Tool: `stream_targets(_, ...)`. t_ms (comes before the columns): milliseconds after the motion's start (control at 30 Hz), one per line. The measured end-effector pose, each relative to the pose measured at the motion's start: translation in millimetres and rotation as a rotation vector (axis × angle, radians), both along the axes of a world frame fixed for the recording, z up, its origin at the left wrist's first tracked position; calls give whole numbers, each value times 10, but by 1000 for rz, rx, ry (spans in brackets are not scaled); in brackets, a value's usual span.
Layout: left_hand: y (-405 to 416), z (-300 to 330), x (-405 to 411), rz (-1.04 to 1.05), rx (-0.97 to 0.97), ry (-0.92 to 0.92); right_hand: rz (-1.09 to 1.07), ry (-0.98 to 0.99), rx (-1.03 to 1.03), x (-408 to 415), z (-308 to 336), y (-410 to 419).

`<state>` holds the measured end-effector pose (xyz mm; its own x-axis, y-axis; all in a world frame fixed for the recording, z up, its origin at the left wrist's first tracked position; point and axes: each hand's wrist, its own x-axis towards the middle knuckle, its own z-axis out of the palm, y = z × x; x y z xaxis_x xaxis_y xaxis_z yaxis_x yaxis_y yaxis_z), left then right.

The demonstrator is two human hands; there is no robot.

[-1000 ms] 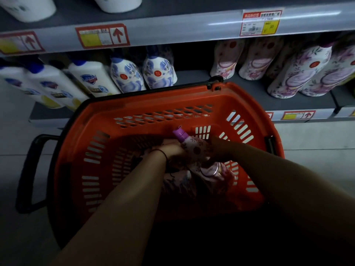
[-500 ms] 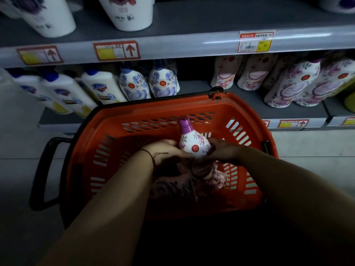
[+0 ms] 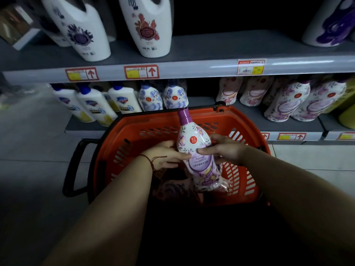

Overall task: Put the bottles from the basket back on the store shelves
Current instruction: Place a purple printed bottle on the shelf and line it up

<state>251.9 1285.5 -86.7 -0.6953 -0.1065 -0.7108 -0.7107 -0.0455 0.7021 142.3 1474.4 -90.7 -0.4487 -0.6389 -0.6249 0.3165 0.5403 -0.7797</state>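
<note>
A white bottle with purple flowers and a purple cap (image 3: 194,144) stands almost upright above the orange basket (image 3: 157,121). My left hand (image 3: 165,155) grips its left side and my right hand (image 3: 224,150) grips its right side at mid-height. Under the bottle, more flowered bottles (image 3: 172,189) lie dim in the basket's bottom. The lower shelf (image 3: 255,114) behind the basket carries matching purple-flowered bottles (image 3: 288,102) at the right.
Blue-capped white bottles (image 3: 96,104) and blue-patterned bottles (image 3: 151,98) stand on the lower shelf at the left. Large white bottles (image 3: 149,27) stand on the upper shelf (image 3: 192,68). The basket's black handle (image 3: 76,166) sticks out left over the tiled floor.
Both hands have lifted the purple-flowered bottle up out of the basket and turned it upright. My view has tilted up, showing more of the upper shelf.
</note>
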Motion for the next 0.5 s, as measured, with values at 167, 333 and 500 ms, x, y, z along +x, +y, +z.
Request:
stream_targets(167,89,306,-89,27,0,147,-68,-22,-86,-48,320,102)
stream_targets(333,498,717,-330,11,-24,302,-168,67,-153,-152,771,540)
stream_targets(500,1092,1019,-666,-43,15,394,-285,162,-183,-262,1111,1201)
